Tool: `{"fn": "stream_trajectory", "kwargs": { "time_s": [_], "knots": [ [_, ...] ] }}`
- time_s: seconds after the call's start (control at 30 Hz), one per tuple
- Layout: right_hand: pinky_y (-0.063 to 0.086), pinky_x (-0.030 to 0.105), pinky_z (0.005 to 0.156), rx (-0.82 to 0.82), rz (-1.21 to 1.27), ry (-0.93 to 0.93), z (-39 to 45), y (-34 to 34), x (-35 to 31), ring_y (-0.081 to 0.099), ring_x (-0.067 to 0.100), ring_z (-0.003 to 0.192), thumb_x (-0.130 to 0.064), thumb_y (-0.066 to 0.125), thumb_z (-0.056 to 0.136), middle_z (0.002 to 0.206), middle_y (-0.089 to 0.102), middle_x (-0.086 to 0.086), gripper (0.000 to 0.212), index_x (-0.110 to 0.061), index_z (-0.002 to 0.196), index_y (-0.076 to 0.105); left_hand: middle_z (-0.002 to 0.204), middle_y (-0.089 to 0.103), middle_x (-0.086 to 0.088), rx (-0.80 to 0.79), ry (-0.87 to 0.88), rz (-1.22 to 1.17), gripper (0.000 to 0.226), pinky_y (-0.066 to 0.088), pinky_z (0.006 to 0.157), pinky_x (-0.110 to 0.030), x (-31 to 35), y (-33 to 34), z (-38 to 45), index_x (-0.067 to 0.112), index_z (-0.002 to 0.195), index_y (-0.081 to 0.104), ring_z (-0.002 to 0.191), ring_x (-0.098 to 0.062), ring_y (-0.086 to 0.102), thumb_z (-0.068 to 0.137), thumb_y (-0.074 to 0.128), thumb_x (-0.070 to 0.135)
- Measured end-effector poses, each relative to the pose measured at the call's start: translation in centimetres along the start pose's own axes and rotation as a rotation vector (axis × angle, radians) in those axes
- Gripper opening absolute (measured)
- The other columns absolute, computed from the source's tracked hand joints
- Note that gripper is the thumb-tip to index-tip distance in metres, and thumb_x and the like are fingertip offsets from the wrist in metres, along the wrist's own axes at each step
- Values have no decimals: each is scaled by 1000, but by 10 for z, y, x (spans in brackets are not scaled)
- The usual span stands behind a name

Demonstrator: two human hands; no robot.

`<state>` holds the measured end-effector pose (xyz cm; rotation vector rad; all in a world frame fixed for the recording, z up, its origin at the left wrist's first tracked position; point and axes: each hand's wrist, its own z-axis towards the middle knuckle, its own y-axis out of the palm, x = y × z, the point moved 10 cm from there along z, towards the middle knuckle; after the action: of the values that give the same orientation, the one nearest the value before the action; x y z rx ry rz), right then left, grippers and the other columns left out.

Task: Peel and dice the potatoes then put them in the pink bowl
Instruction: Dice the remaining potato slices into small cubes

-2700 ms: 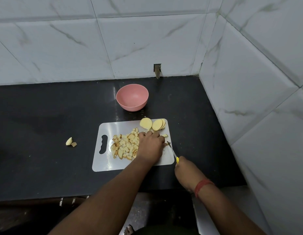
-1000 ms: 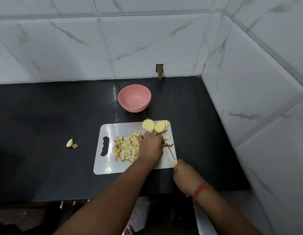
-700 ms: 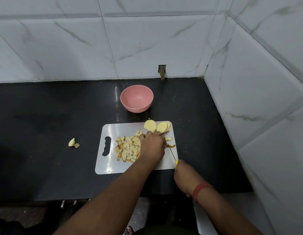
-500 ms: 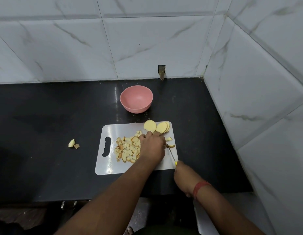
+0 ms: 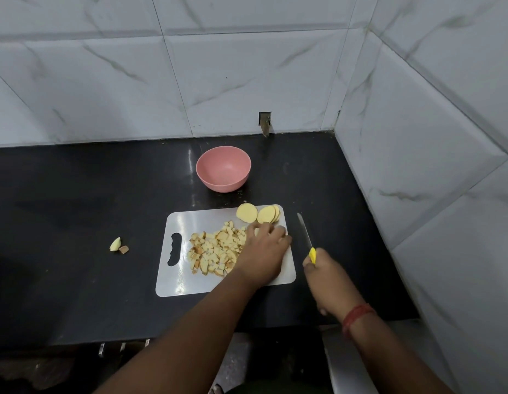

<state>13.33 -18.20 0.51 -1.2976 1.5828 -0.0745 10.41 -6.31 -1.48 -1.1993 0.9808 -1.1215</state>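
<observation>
Left hand (image 5: 262, 248) palm-down on cutting board (image 5: 179, 282), fingers curled over potato dice (image 5: 216, 250); right hand (image 5: 322, 275) grips knife (image 5: 304, 233) beside board.

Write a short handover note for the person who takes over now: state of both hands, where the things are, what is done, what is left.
Left hand: resting on potato pieces on the cutting board; grip hidden.
Right hand: holds the knife, blade off the board's right edge.
Diced potato: piled mid-board.
Potato slices: uncut, at the far edge.
Pink bowl: empty, behind the board.
Two scraps lie on the counter, left.
Left: dice the slices, move everything to the bowl.
</observation>
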Motion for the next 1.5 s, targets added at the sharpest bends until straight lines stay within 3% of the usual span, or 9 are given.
{"fn": "stream_trajectory", "kwargs": {
  "time_s": [0.1, 0.23, 0.37, 0.5, 0.73, 0.9, 1.1, 1.33, 1.5],
  "knots": [
    [39, 23, 37, 35, 21, -7, 0, -3, -3, 54, 25, 53, -29, 37, 99, 82, 56, 11, 20, -12, 93, 46, 115, 58, -2, -21, 132, 113, 28, 37, 101, -55, 13, 9, -3, 19, 117, 67, 107, -28, 50, 93, 55, 23],
    [40, 22, 38, 10, -2, -1, 0, 2, 1, 54, 24, 56, -30, 36, 101, 84, 56, 9, 20, -14, 97, 47, 128, 52, -8, -99, 22, 161, 27, 30, 106, -55, -13, 13, -10, 13, 120, 62, 119, -30, 44, 97, 50, 22],
    [40, 22, 38, -7, -25, 2, 3, 6, 4, 53, 22, 55, -30, 35, 101, 85, 56, 9, 20, -14, 98, 47, 137, 50, -6, -61, -109, 75, 36, 29, 109, -52, -24, -2, -4, 17, 133, 55, 125, -28, 44, 101, 41, 23],
    [40, 23, 38, -29, -44, 10, 3, 8, 5, 53, 22, 55, -29, 34, 101, 85, 55, 9, 20, -13, 98, 47, 133, 53, -2, -83, -256, 8, 33, 30, 107, -48, -33, -1, 12, 21, 132, 56, 122, -24, 46, 101, 51, 26],
    [46, 29, 41, -50, -80, 20, 7, 13, 13, 55, 25, 63, -27, 34, 101, 88, 55, 10, 18, -12, 99, 45, 123, 60, -2, -175, -216, 7, 28, 35, 100, -43, -27, 7, 27, 22, 125, 62, 114, -23, 55, 97, 57, 20],
    [51, 37, 63, -66, -261, 28, 14, 26, 23, 61, 32, 84, -18, 35, 99, 98, 60, 13, 11, -11, 95, 43, 117, 62, -1, -144, -220, -64, 22, 37, 95, -40, -31, 10, 23, 24, 119, 65, 109, -22, 56, 100, 54, 24],
    [48, 32, 58, -123, -338, 66, 20, 40, 24, 59, 28, 81, -12, 35, 97, 99, 59, 12, 8, -11, 99, 42, 117, 61, 0, -119, -227, -80, 26, 39, 96, -39, -32, 12, 17, 27, 121, 69, 111, -21, 55, 98, 57, 26],
    [43, 32, 61, -160, -351, 80, 26, 49, 20, 58, 31, 83, -4, 34, 92, 112, 59, 18, 23, -5, 113, 43, 117, 61, 0, -116, -216, -64, 27, 37, 96, -40, -31, 13, 16, 29, 122, 69, 113, -21, 54, 97, 58, 28],
    [37, 26, 62, -176, -413, 80, 31, 57, 27, 60, 26, 96, -9, 36, 97, 90, 55, 7, 20, -7, 116, 43, 115, 62, 1, -106, -241, -74, 25, 37, 96, -40, -32, 13, 16, 28, 119, 71, 112, -20, 54, 97, 59, 31]
  ]
}}
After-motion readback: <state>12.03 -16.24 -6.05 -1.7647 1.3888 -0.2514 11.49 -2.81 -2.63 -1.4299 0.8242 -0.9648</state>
